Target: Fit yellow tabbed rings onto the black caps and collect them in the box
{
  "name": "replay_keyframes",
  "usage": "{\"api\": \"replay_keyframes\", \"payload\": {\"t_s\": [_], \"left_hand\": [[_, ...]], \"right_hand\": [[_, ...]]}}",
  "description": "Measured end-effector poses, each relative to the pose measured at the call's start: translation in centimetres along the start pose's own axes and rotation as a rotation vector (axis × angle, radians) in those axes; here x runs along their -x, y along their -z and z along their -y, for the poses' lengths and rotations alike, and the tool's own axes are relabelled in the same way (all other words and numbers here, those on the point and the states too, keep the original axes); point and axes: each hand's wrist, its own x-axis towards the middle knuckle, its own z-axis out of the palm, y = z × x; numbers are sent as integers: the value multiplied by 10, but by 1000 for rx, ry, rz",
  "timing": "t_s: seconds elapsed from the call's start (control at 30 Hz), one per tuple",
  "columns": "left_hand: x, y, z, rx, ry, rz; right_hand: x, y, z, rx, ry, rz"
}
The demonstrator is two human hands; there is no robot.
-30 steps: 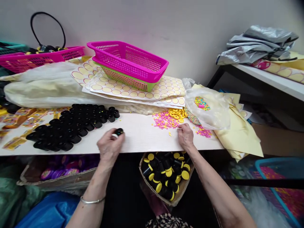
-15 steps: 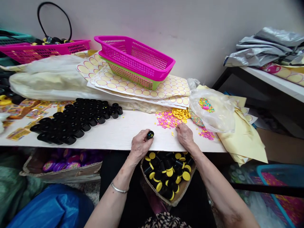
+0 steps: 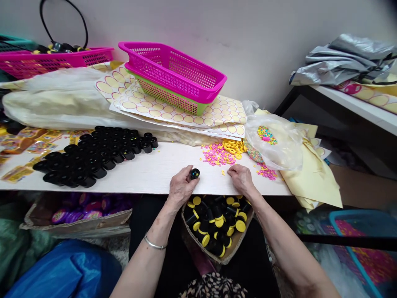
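Observation:
My left hand [image 3: 180,185] is wrapped round a small black cup [image 3: 194,173], its open top showing small colored bits inside. To its right, my right hand [image 3: 241,178] is closed with thumb and fingertips together at the tabletop; what they pinch, if anything, is too small to make out. A small yellow piece [image 3: 223,172] lies just left of those fingertips. Beyond are pink beads [image 3: 217,155] and a heap of yellow rings [image 3: 234,146]. Rows of black cups [image 3: 99,153] stand on the left of the table.
A cardboard box [image 3: 228,258] of yellow-capped black containers sits below the table edge between my legs. A pink basket [image 3: 186,76] rests in a green one on sticker sheets [image 3: 149,108] at the back. A plastic bag [image 3: 288,145] of beads lies right.
The whole view has shifted slightly. My right hand's fingertips have drawn a little away from the pink beads, toward the yellow piece. My left hand still holds the black cup.

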Motion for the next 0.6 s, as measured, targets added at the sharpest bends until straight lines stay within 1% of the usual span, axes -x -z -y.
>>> {"api": "replay_keyframes", "payload": {"t_s": [0.17,0.27,0.33,0.4,0.5,0.6], "left_hand": [[-1,1,-6,-55,5,13],[-1,3,-10,-67,-11,44],[0,3,-12,-75,-23,67],[1,4,-13,-85,-28,73],[2,4,-15,-109,-30,78],[2,4,-15,-119,-33,95]], "right_hand": [[6,1,-4,36,105,8],[10,0,2,39,117,-47],[10,-4,17,-35,159,-104],[9,-9,38,-157,246,-116],[5,-19,73,-288,394,-28],[2,-29,93,-283,475,66]]}}
